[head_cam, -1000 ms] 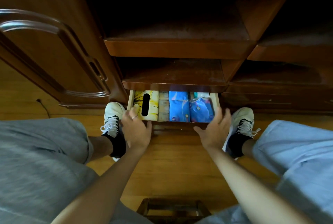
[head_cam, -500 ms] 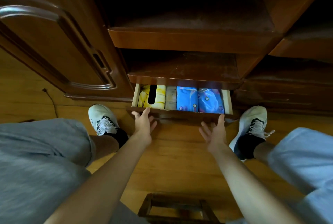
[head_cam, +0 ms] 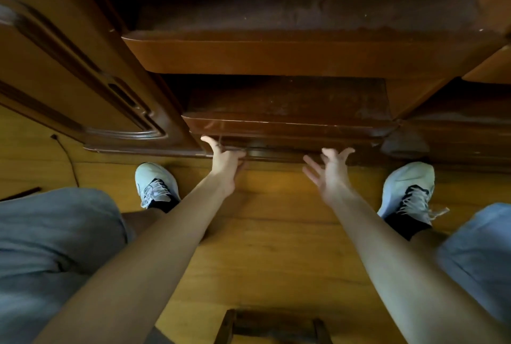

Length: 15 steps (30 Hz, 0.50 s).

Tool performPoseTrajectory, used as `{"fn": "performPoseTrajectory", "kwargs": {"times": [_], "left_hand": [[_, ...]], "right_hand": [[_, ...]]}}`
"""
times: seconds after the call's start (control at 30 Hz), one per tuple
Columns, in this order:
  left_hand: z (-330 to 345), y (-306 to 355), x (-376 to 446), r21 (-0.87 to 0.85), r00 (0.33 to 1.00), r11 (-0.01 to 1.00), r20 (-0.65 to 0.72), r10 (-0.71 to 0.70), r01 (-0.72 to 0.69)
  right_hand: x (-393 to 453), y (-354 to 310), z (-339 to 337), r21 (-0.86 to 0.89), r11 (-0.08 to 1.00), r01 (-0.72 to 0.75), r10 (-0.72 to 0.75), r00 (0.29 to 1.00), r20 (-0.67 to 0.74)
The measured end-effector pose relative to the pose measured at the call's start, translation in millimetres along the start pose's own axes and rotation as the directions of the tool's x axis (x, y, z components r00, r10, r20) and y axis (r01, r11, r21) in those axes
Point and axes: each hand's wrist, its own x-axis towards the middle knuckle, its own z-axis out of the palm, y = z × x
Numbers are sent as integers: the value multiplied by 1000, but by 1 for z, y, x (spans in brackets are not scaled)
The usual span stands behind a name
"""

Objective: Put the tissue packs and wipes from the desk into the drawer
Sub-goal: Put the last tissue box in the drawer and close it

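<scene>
The drawer (head_cam: pixel 287 147), open a moment ago, is now shut; left hand (head_cam: pixel 225 161) and right hand (head_cam: pixel 330 166) spread empty, so storing looks done.

A home room: dark wooden cabinet (head_cam: pixel 276 56) on wood-plank floor (head_cam: pixel 276 247).

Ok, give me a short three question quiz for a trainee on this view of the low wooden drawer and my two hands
1. True or false: the bottom dark brown wooden drawer is pushed in, with no packs showing.
2. Which bare hand touches the drawer front: A the left hand, B the right hand, C neither?
3. Fill in: each hand's fingers are ____ and hold nothing.

Key: 1 true. 2 A; the right hand looks just clear of it, though blurred. 3 spread.
</scene>
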Motion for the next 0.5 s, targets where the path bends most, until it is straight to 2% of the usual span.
{"fn": "performPoseTrajectory", "kwargs": {"times": [0.1,0.23,0.3,0.5], "left_hand": [[-8,0,-1,-8,1000,1000,11,13,-13],[-27,17,-11,104,1000,994,-4,30,-29],[-38,27,-21,153,999,988,-29,40,-35],[-46,28,-21,-3,999,999,-3,-48,48]], "right_hand": [[-5,-2,-4,-54,998,22,-22,1000,0],[-15,-33,-28,-194,981,7,-25,996,-90],[-26,-51,-41,-261,964,47,-67,995,-67],[-38,-53,-50,-269,963,-4,6,1000,6]]}}
